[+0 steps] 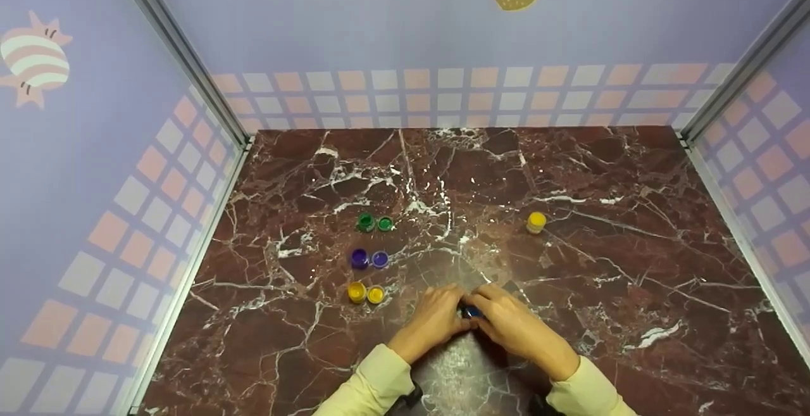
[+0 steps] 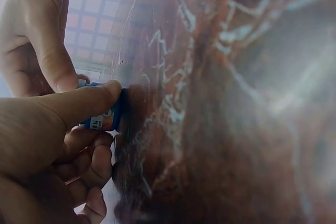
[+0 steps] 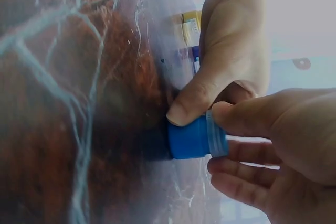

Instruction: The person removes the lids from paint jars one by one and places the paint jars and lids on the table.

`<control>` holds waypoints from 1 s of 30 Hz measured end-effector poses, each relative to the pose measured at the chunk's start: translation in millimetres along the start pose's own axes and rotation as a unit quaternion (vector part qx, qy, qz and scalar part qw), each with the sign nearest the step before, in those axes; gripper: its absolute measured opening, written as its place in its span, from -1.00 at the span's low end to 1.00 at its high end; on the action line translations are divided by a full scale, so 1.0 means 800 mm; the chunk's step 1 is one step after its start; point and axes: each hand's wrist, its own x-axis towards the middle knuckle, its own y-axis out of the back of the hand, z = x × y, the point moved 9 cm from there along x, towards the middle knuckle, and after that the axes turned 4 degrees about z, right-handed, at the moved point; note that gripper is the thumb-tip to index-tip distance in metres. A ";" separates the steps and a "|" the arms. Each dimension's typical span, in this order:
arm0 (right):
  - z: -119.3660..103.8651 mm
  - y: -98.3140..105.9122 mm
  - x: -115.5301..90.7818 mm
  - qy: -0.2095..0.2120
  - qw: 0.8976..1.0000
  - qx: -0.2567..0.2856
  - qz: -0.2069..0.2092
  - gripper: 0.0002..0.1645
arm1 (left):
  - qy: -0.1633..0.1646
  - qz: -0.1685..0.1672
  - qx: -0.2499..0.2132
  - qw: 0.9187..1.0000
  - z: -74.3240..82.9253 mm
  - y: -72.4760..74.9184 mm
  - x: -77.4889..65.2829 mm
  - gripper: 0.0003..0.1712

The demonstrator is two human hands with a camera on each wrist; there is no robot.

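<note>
A small blue paint jar (image 3: 188, 139) with a clear-rimmed lid (image 3: 216, 136) stands upright on the marbled table, between both hands. My left hand (image 1: 435, 316) grips the jar low on its body, its thumb pressed to the side. At the lid, my right hand (image 1: 514, 322) pinches with thumb and fingers. From above, the fingers hide most of the jar; only a bit of dark blue shows. A printed label is visible on its side in the left wrist view.
Left of the hands stand open jars of green (image 1: 365, 223), purple (image 1: 359, 259) and yellow-orange (image 1: 357, 292) paint, each with its lid beside it on the right. A yellow-topped jar (image 1: 536, 222) stands farther back right. Patterned panels (image 1: 443, 36) enclose the table (image 1: 607, 264).
</note>
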 end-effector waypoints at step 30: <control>0.042 0.035 0.008 -0.196 0.968 0.070 0.137 -0.69 | 0.034 -0.038 -0.023 0.998 -0.007 -0.007 0.002 -0.58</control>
